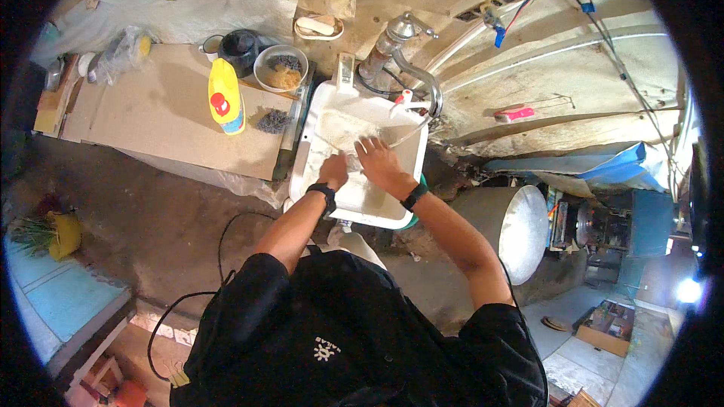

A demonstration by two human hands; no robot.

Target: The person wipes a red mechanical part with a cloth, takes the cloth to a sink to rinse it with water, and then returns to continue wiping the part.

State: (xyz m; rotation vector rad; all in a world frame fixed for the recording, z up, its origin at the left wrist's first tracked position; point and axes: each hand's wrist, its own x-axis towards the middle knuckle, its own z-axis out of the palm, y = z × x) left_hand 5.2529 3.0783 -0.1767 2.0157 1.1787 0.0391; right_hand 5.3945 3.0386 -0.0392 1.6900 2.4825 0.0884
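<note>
Both hands are low over a white sink basin [374, 206], close together. My left hand [334, 172] has its fingers curled; what they may enclose is hidden. Palm down, my right hand [380, 165] has its fingers stretched and slightly apart, its underside out of sight. A blurred, shiny patch [353, 163] shows between the hands; I cannot tell whether it is water or a clear object. From the curved metal faucet [435, 93], a thin stream of water [408, 134] runs down towards my right hand. The basin floor looks wet.
Left of the sink, a board-topped counter [164, 118] holds a yellow bottle with a red cap [223, 93], a steel scourer [274, 121], a bowl of scouring pads [281, 69] and a dark pot [240, 52]. A soap dish [318, 27] sits behind. A large metal pot [523, 234] stands right.
</note>
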